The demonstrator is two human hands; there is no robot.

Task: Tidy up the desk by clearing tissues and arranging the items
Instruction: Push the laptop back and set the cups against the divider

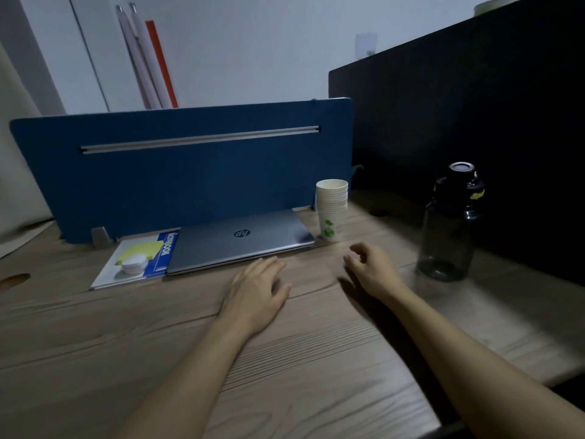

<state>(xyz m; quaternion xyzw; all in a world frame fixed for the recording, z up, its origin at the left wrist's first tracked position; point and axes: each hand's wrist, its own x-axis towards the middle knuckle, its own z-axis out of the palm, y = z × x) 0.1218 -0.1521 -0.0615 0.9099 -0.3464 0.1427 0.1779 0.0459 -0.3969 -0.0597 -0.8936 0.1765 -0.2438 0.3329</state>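
A closed grey laptop (240, 242) lies against the blue divider at the back of the wooden desk (95, 343). To its left lies a blue-and-white notebook (164, 253) with yellow sticky notes (141, 250) and a small round white case (134, 263) on top. A stack of white paper cups (331, 210) stands right of the laptop. A dark transparent water bottle (449, 226) stands further right. My left hand (258, 293) rests flat on the desk just in front of the laptop, holding nothing. My right hand (370, 267) hovers near the cups with fingers loosely curled and empty. No tissues are visible.
A blue divider panel (190, 172) closes the back of the desk and a black partition (474, 122) the right side. Rolled tubes (142, 55) lean on the wall behind. A cable hole (14, 280) sits at the desk's left edge, another (379, 212) behind the cups.
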